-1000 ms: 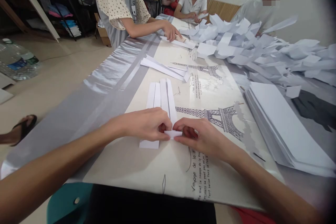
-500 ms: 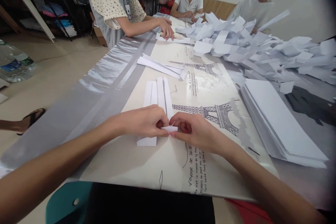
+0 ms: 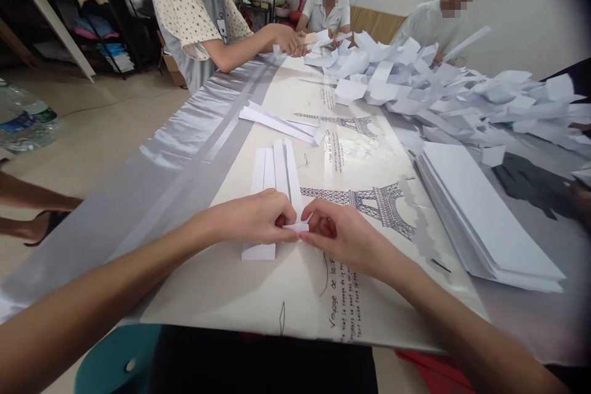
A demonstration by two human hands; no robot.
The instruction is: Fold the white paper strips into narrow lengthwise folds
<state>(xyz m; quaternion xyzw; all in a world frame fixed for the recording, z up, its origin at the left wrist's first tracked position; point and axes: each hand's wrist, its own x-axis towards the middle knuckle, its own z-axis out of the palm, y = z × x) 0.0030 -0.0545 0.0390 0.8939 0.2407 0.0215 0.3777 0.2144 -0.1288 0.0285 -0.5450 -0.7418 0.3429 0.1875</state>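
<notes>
Between my two hands is a long folded strip of white paper (image 3: 287,175), its near end bent up. My left hand (image 3: 258,217) is closed, thumb and fingers pinching the left side of that end. My right hand (image 3: 335,231) pinches the right side, its other fingers curled. Under my left hand lies another folded white paper piece (image 3: 258,252), showing above and below the hand. Farther up the table rests a separate folded paper strip (image 3: 281,123), touched by neither hand.
A stack of white paper sheets (image 3: 484,215) lies on the right of the table. Behind it spreads a large heap of folded papers (image 3: 438,86). A co-worker in a dotted-sleeve top (image 3: 198,18) stands at the far left edge; two more people sit at the back.
My hands keep their pinch on the paper strip with barely any movement. The standing co-worker's hands have lifted a paper piece off the table toward the heap.
</notes>
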